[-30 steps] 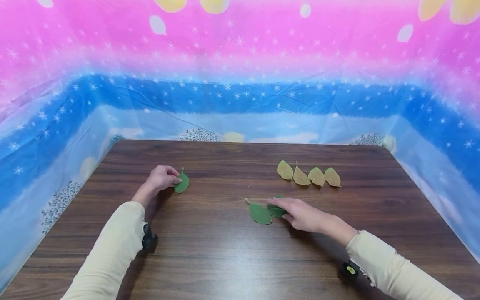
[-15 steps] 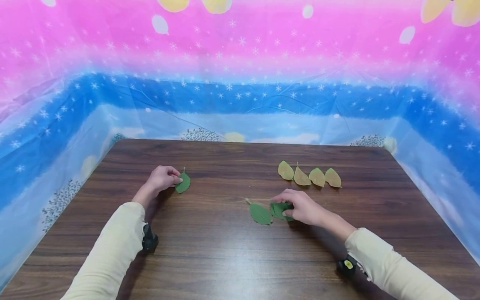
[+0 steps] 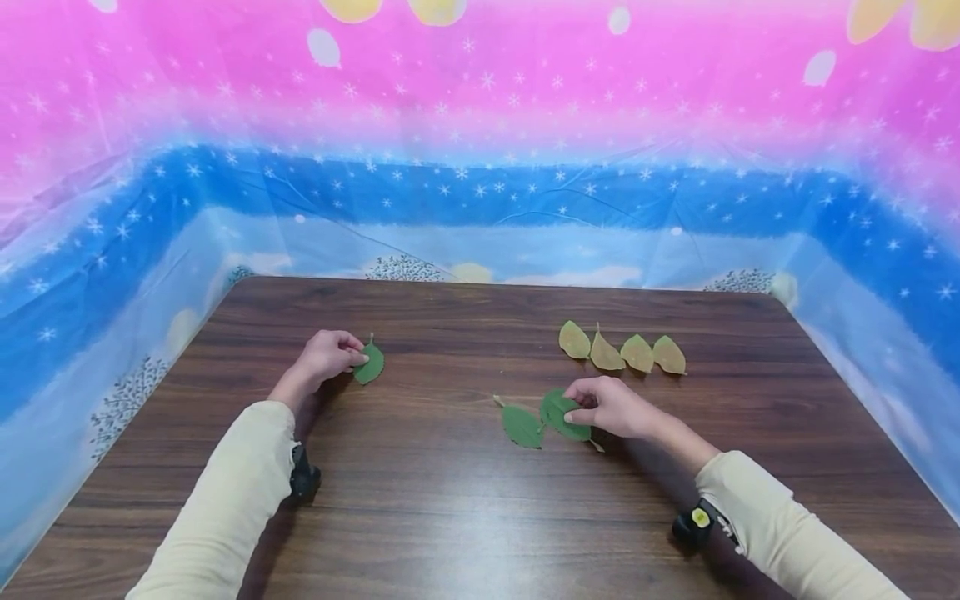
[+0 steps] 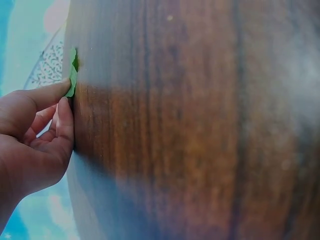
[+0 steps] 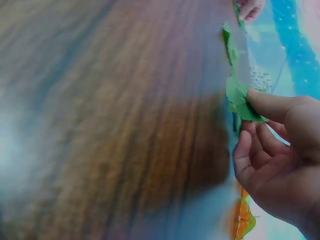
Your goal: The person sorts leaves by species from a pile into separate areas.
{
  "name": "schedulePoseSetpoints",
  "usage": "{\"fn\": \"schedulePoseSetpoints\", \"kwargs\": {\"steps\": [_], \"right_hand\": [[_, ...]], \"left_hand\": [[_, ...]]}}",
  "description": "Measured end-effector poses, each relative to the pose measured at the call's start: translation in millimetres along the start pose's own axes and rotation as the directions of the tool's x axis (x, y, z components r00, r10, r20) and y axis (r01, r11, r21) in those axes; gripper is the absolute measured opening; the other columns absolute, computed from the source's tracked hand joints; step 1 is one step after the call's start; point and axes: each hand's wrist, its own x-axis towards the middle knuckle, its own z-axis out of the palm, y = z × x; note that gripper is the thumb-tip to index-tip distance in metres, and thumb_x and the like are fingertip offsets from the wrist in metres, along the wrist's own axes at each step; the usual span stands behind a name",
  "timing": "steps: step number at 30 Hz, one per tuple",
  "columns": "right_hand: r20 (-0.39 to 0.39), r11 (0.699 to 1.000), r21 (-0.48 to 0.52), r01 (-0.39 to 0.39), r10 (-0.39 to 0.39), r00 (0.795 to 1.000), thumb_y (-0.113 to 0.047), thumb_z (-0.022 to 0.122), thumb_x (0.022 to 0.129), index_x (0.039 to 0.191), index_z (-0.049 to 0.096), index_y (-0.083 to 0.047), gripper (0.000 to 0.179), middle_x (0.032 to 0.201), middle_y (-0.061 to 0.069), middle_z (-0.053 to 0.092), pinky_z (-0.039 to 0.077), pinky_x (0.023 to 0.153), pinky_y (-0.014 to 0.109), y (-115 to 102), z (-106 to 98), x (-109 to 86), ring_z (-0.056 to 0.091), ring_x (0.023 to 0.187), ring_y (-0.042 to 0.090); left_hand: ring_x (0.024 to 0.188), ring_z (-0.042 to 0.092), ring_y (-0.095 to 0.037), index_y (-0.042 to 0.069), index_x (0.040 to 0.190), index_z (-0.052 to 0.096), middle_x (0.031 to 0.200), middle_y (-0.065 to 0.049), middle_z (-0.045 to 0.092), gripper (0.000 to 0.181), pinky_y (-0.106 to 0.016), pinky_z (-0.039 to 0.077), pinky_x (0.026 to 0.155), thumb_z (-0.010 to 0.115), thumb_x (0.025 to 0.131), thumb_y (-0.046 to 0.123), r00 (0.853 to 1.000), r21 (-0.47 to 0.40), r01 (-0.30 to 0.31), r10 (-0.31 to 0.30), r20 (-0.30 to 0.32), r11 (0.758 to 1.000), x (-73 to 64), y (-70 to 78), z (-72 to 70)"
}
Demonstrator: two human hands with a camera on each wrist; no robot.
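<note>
Head cam: brown worktop (image 3: pixel 450 492), four yellowish leaves (image 3: pixel 609 355) in a row toward the far right.
Right hand (image 3: pixel 617 407) has a green leaf (image 3: pixel 574 430) pinched between thumb and fingers, overlapping a lower leaf (image 3: pixel 552 406) from this angle (can't tell if they touch); a loose leaf (image 3: pixel 521 426) lies just left. Left hand (image 3: pixel 324 354) pinches a stem-up leaf (image 3: pixel 371 367) off to the left. I'd keep both pinches light so nothing creases, and lift the right one gently so the lower one doesn't drag.
</note>
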Motion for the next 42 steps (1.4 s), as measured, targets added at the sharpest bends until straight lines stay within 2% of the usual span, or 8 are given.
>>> {"fn": "schedulePoseSetpoints", "kwargs": {"steps": [5,13,18,24,30,36,42], "right_hand": [[0.047,0.997,0.083,-0.008,0.004,0.999,-0.009,0.059,0.096,0.101,0.066,-0.004,0.010,0.077,-0.001,0.055,0.038,0.059,0.029,-1,-5,1.1,0.042,0.063,0.014],[0.054,0.977,0.209,-0.053,0.042,0.998,-0.008,0.056,0.098,0.107,0.065,0.000,0.016,0.088,0.003,0.063,0.053,0.069,0.035,-3,-5,10.8,0.057,0.076,0.020],[0.028,0.938,0.333,-0.100,0.096,0.995,-0.006,0.056,0.097,0.107,0.063,0.002,0.015,0.092,0.006,0.065,0.055,0.071,0.034,-10,2,16.3,0.063,0.081,0.020],[0.001,0.879,0.465,-0.099,0.112,0.994,-0.004,0.056,0.097,0.109,0.061,0.004,0.016,0.094,0.010,0.065,0.057,0.074,0.037,-20,15,30.8,0.065,0.083,0.022],[-0.035,0.861,0.504,-0.073,0.104,0.994,-0.002,0.056,0.097,0.112,0.060,0.007,0.018,0.095,0.011,0.067,0.056,0.078,0.036,-33,27,50.2,0.067,0.087,0.022],[-0.056,0.825,0.557,-0.100,0.157,0.986,0.000,0.056,0.096,0.113,0.060,0.007,0.019,0.094,0.012,0.065,0.056,0.078,0.035,-50,42,71.8,0.067,0.083,0.020],[-0.097,0.832,0.545,-0.098,0.179,0.979,-0.002,0.058,0.096,0.111,0.063,0.004,0.017,0.092,0.011,0.065,0.057,0.074,0.033,-72,58,93.0,0.067,0.079,0.020]], "left_hand": [[0.082,0.058,-0.017,-0.013,0.109,0.058,0.093,-0.013,0.061,0.023,-0.030,0.053,0.074,0.062,0.093,0.003,1.000,-0.009,0.005,-0.005,0.000,1.000,-0.2,0.6,0.5],[0.083,0.059,-0.018,-0.013,0.110,0.058,0.096,-0.015,0.062,0.024,-0.030,0.054,0.075,0.063,0.092,0.003,1.000,-0.010,0.007,-0.007,-0.003,1.000,-1.2,1.2,1.3],[0.077,0.057,-0.016,-0.012,0.109,0.059,0.093,-0.013,0.062,0.023,-0.028,0.051,0.070,0.063,0.092,0.004,1.000,0.011,0.009,-0.009,-0.015,1.000,-0.2,2.0,1.1],[0.078,0.055,-0.018,-0.011,0.110,0.058,0.094,-0.012,0.061,0.023,-0.028,0.049,0.068,0.061,0.094,0.005,1.000,0.019,0.006,-0.006,-0.013,1.000,-2.4,2.8,1.1],[0.080,0.056,-0.019,-0.012,0.109,0.057,0.094,-0.014,0.061,0.022,-0.028,0.050,0.069,0.061,0.093,0.003,1.000,-0.008,-0.002,0.002,-0.011,1.000,-4.0,0.2,2.5],[0.082,0.056,-0.020,-0.012,0.110,0.058,0.094,-0.014,0.061,0.022,-0.028,0.050,0.070,0.061,0.094,0.003,1.000,-0.009,-0.001,0.001,-0.015,1.000,-2.9,-0.8,3.6],[0.082,0.056,-0.020,-0.012,0.111,0.057,0.096,-0.015,0.061,0.024,-0.028,0.050,0.069,0.061,0.094,0.004,1.000,-0.015,-0.004,0.003,-0.006,1.000,-1.9,-1.8,1.8]]}}
